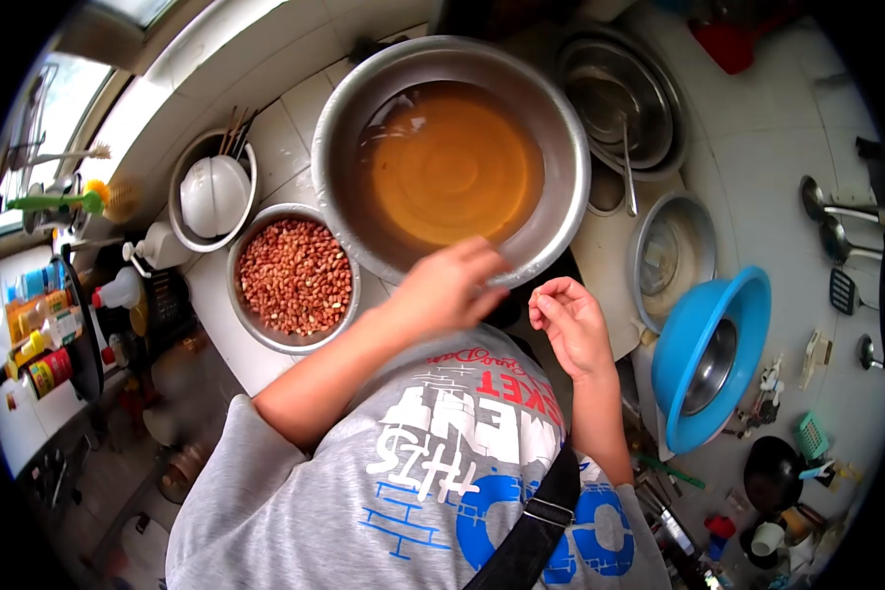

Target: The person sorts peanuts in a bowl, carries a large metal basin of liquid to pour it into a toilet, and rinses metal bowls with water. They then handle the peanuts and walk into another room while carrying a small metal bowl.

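Note:
A large metal basin (339, 211) of clear amber-brown liquid (452, 167) stands in front of me. My left hand (454, 287) reaches across to the basin's near rim, its fingers smeared by motion, so I cannot tell whether they hold anything. Just right of it, my right hand (570, 324) is raised near the rim, thumb and fingertips pinched together; anything between them is too small to make out. To the left of the basin, a metal bowl (354, 300) holds many reddish-skinned peanuts (295, 277).
Behind the peanuts, a metal pot (253, 192) contains a white bowl (214, 197) and chopsticks. Stacked metal bowls (674, 98) with a ladle stand right of the basin. A blue plastic basin (752, 295) leans farther right. Bottles (49, 374) stand on the left; utensils (843, 290) hang right.

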Action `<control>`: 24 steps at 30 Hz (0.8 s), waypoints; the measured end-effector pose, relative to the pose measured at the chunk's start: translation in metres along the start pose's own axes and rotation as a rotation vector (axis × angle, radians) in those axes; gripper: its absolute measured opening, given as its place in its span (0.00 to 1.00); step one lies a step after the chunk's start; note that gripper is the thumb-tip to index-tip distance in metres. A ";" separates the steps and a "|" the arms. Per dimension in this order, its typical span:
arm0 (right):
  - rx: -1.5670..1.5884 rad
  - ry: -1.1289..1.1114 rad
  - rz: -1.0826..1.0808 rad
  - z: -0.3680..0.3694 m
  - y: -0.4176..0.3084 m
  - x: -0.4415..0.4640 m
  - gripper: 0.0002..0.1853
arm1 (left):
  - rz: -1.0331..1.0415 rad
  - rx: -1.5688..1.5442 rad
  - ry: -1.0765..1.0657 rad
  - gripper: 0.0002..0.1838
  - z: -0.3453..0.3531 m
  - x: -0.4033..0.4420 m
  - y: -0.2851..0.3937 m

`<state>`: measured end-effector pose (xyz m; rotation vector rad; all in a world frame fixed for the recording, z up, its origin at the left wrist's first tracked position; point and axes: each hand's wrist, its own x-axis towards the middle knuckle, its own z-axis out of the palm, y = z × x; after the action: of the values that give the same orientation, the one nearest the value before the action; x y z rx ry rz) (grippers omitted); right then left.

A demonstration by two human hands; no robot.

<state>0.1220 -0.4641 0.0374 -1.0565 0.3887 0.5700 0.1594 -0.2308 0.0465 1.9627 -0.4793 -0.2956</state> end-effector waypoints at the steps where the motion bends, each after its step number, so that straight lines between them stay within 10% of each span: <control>1: -0.024 -0.013 0.005 0.004 -0.001 0.002 0.05 | 0.078 0.002 0.017 0.14 0.008 -0.002 0.006; 15: -0.293 -0.205 0.087 0.049 0.003 0.035 0.06 | -0.029 -0.111 0.188 0.08 -0.006 -0.049 -0.006; 24: -0.343 -0.265 0.130 0.067 -0.001 0.049 0.07 | -0.342 -1.110 0.435 0.06 -0.012 -0.095 -0.036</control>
<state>0.1632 -0.3922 0.0405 -1.2689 0.1274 0.9044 0.0873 -0.1642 0.0186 0.9454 0.2910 -0.2532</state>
